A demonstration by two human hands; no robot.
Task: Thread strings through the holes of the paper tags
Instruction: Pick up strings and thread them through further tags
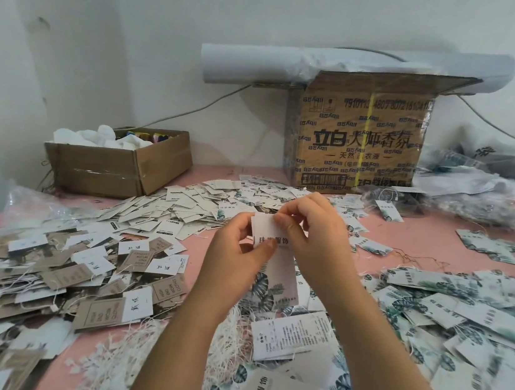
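Two hands hold one tag [269,230] above the pink surface [425,231]. The left hand [237,251] grips its lower part. The right hand [313,235] fingers pinch its top edge, perhaps with a string. Two boxes, a low box [116,166] and a tall box [354,142], stand at the back. Tag heaps crowd both sides, leaving narrow bare strips.

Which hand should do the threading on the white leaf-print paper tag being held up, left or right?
Right hand, probably: its fingertips pinch the top edge of the white leaf-print paper tag, while the left hand grips its side, steadying it. Hole and string are hidden.
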